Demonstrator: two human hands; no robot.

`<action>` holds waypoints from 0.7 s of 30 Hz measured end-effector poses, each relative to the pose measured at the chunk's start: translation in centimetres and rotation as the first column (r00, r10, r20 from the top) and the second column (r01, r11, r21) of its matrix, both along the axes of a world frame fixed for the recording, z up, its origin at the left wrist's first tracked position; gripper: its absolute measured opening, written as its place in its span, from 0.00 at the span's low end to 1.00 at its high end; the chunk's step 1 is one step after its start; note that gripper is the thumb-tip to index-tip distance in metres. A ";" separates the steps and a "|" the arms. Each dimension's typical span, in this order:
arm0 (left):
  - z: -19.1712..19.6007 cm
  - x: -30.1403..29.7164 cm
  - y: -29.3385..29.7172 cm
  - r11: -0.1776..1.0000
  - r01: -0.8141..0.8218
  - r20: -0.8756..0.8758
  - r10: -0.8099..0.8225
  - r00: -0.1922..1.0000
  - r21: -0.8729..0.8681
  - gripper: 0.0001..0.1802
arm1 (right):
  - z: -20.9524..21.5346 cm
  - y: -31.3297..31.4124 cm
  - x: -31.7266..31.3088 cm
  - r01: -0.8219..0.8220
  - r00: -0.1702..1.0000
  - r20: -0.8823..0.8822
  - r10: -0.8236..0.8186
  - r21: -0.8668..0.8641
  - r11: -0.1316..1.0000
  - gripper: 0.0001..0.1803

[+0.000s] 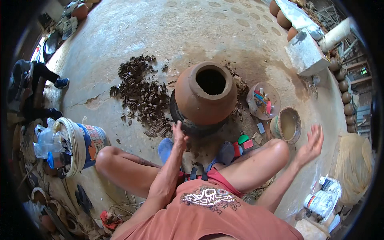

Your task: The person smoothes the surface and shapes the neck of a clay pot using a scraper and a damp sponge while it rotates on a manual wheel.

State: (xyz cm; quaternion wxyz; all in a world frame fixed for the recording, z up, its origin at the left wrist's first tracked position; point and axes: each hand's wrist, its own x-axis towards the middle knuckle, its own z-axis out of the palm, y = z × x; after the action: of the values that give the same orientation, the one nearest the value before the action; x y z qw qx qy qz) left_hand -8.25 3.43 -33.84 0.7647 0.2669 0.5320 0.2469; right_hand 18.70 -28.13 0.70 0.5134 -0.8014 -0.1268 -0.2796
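Observation:
A large brown clay pot [206,94] with a round open mouth stands on a dark ring base [188,123] on the concrete floor, right in front of my crossed legs. My left hand [179,135] is raised with its fingers apart, close to the pot's lower near side, and holds nothing. My right hand [311,143] is lifted out to the right with fingers spread, empty, near a small bowl of muddy water [287,125]. I cannot tell whether the left hand touches the pot.
Dark clay scraps [142,90] lie heaped left of the pot. A shallow dish of small coloured tools [263,101] sits to its right, with loose tools [245,142] by my knee. A white bucket [82,144] stands at left. Clay pots [347,96] line the right edge beside a concrete block [306,54].

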 end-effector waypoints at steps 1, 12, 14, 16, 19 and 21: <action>-1.0 -1.7 2.9 0.979 -0.154 0.065 0.147 0.987 0.134 0.35 | 0.3 5.3 -2.1 -0.161 0.984 -0.053 0.170 0.138 0.977 0.23; 17.1 3.6 7.8 0.529 0.072 0.178 -0.407 0.896 0.845 0.56 | -10.4 23.7 -6.0 -0.723 0.660 -0.265 0.703 0.030 0.691 0.40; 16.9 3.7 6.6 0.494 0.123 0.063 -0.344 0.937 0.861 0.56 | -10.9 23.9 -5.1 -0.756 0.612 -0.244 0.752 0.097 0.647 0.42; 16.7 4.0 5.2 0.483 0.121 -0.015 -0.218 0.976 0.867 0.56 | -11.2 24.0 -4.6 -0.813 0.548 -0.176 0.818 0.121 0.570 0.47; 16.3 4.2 4.7 0.423 0.155 -0.101 -0.147 0.984 0.893 0.56 | -11.0 23.8 -4.4 -0.825 0.549 -0.117 0.827 0.077 0.559 0.59; 16.0 4.0 4.6 0.437 0.142 -0.079 -0.158 0.984 0.888 0.56 | -10.7 23.6 -5.3 -0.814 0.580 -0.077 0.811 -0.012 0.581 0.66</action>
State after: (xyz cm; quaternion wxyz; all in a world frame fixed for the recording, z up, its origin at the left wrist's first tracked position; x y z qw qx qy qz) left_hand -4.25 8.04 -17.79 0.5346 0.6713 0.2924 0.4220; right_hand 13.42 -4.49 -9.97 0.5694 -0.6747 -0.4694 0.0145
